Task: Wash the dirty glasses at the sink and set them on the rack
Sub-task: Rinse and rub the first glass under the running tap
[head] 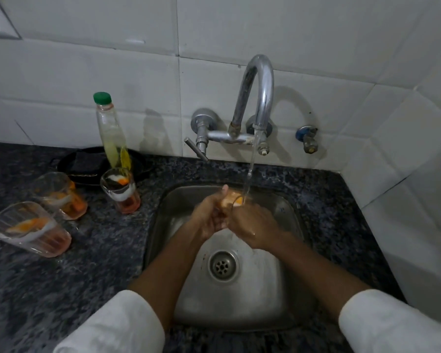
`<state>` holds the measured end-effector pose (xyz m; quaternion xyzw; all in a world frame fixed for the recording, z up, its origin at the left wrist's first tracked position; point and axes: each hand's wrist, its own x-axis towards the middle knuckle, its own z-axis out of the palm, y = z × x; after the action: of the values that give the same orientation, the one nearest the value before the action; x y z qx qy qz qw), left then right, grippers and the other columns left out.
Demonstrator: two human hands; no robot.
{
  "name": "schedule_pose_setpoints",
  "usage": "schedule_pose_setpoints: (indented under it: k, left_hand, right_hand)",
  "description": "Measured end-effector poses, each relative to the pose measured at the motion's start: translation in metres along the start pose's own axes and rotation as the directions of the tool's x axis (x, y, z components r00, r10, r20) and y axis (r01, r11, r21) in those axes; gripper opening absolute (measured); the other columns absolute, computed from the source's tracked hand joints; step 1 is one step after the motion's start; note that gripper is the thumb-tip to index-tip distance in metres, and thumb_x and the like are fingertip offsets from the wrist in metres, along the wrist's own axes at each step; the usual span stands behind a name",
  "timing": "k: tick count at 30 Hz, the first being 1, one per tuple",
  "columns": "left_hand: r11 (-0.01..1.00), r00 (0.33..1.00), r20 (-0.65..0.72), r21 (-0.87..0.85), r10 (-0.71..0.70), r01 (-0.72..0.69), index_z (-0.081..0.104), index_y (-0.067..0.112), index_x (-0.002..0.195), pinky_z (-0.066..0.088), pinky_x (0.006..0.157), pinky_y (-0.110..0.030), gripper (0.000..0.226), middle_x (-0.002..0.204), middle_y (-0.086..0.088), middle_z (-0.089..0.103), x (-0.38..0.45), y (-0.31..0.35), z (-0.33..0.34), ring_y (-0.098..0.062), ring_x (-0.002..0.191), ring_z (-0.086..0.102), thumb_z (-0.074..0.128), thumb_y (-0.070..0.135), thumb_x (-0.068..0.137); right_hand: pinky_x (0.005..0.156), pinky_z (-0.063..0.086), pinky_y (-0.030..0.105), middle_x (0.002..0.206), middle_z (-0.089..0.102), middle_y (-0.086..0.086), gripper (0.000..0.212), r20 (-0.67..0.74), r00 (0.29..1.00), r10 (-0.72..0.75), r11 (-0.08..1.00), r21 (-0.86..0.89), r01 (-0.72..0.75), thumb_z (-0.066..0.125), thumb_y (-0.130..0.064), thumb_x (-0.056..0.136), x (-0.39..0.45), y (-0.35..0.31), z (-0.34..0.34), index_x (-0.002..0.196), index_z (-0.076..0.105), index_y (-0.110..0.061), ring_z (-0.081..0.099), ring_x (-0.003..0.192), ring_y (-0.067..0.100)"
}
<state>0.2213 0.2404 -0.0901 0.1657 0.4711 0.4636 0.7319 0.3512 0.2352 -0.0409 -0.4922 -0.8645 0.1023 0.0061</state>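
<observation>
Glass [233, 200] under tap, 3 dirty glasses [61, 197] on counter

This is a small home kitchen corner. A steel sink [285, 296] is set into a dark speckled stone table [61, 289], with a wall-mounted chrome tap [261, 93] running water. White wall tiles [87, 72] back it. Used glasses [120, 193] and a green-capped bottle [110, 128] stand beside the sink.
</observation>
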Motion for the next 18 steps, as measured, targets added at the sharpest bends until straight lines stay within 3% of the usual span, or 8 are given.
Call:
schedule_pose_setpoints:
  k: [1, 5, 7, 10, 12, 14, 16, 18]
  left_hand:
    - [1.0, 1.0, 0.011, 0.016, -0.014, 0.014, 0.067, 0.005, 0.094, 0.055, 0.052, -0.026, 0.043, 0.074, -0.008, 0.07, -0.002, -0.001, 0.0, -0.016, 0.059, 0.067, 0.063, 0.047, 0.09]
    - [0.934, 0.991, 0.077, -0.349, 0.112, -0.078, 0.05, 0.007, 0.13, 0.057, 0.07, -0.033, 0.062, 0.103, -0.017, 0.065, 0.002, -0.026, 0.002, -0.026, 0.086, 0.067, 0.078, 0.033, 0.081]
    - [0.952, 0.993, 0.053, -0.296, 0.104, -0.084, 0.061, 0.001, 0.12, 0.056, 0.081, -0.038, 0.068, 0.106, -0.021, 0.066, 0.003, -0.022, 0.002, -0.03, 0.092, 0.066, 0.086, 0.039, 0.07]
    - [0.998, 0.999, -0.03, -0.054, 0.018, -0.019, 0.072, 0.005, 0.104, 0.057, 0.082, -0.037, 0.046, 0.089, -0.014, 0.075, -0.004, -0.011, 0.005, -0.024, 0.084, 0.07, 0.07, 0.047, 0.085]
    - [0.992, 1.0, 0.0, -0.123, 0.025, -0.024, 0.072, 0.005, 0.107, 0.057, 0.078, -0.034, 0.046, 0.093, -0.013, 0.074, -0.008, -0.02, 0.009, -0.023, 0.085, 0.07, 0.062, 0.047, 0.092]
    - [0.947, 0.996, 0.075, -0.321, 0.05, -0.023, 0.071, 0.005, 0.104, 0.056, 0.071, -0.029, 0.039, 0.096, -0.014, 0.072, -0.008, -0.031, 0.012, -0.022, 0.084, 0.069, 0.062, 0.042, 0.093]
    - [0.926, 0.993, 0.101, -0.377, 0.062, -0.02, 0.071, 0.003, 0.102, 0.057, 0.08, -0.033, 0.042, 0.097, -0.016, 0.073, -0.002, -0.028, 0.011, -0.025, 0.084, 0.07, 0.066, 0.043, 0.089]
    - [0.979, 0.996, 0.084, -0.205, 0.012, 0.005, 0.071, 0.001, 0.109, 0.055, 0.094, -0.044, 0.056, 0.107, -0.022, 0.073, 0.002, -0.02, 0.005, -0.031, 0.096, 0.071, 0.067, 0.052, 0.086]
  right_hand:
    - [0.073, 0.046, 0.035, 0.112, 0.063, 0.01, 0.026, 0.003, 1.0, 0.011, 1.0, -0.025, -0.011, 0.049, -0.024, 0.09, 0.001, 0.004, 0.006, 0.112, 0.06, -0.016, 0.062, 0.102, 0.031]
    - [0.064, 0.052, 0.037, 0.073, 0.068, 0.004, 0.023, -0.218, 0.947, 0.238, 0.769, 0.638, -0.046, 0.05, -0.015, 0.091, 0.006, -0.014, 0.008, 0.076, 0.067, -0.01, 0.067, 0.071, 0.014]
    - [0.061, 0.047, 0.028, 0.075, 0.061, -0.006, 0.013, -0.246, 0.968, 0.053, 0.894, 0.443, 0.064, 0.047, -0.016, 0.088, 0.001, -0.009, 0.005, 0.081, 0.059, -0.018, 0.06, 0.069, 0.006]
    - [0.071, 0.054, 0.04, 0.105, 0.06, 0.001, 0.023, -0.075, 0.994, -0.084, 0.996, 0.005, 0.085, 0.048, -0.021, 0.087, -0.004, 0.009, 0.008, 0.109, 0.053, -0.021, 0.061, 0.093, 0.022]
    - [0.07, 0.054, 0.04, 0.096, 0.066, 0.005, 0.019, -0.212, 0.977, 0.008, 0.977, 0.209, 0.038, 0.048, -0.017, 0.09, 0.001, 0.002, 0.012, 0.099, 0.065, -0.013, 0.063, 0.086, 0.022]
    - [0.057, 0.05, 0.031, 0.075, 0.066, 0.007, 0.024, -0.349, 0.912, 0.217, 0.839, 0.544, 0.008, 0.049, -0.01, 0.089, 0.005, -0.013, 0.014, 0.075, 0.069, -0.005, 0.062, 0.066, 0.015]
    - [0.061, 0.048, 0.032, 0.083, 0.065, 0.012, 0.023, -0.351, 0.929, 0.119, 0.912, 0.409, 0.038, 0.047, -0.016, 0.09, 0.0, -0.013, 0.017, 0.085, 0.065, -0.003, 0.061, 0.073, 0.02]
    - [0.067, 0.046, 0.033, 0.102, 0.06, 0.008, 0.023, -0.18, 0.976, -0.119, 0.991, 0.043, 0.128, 0.047, -0.023, 0.089, -0.01, -0.001, 0.019, 0.107, 0.057, -0.011, 0.059, 0.09, 0.024]
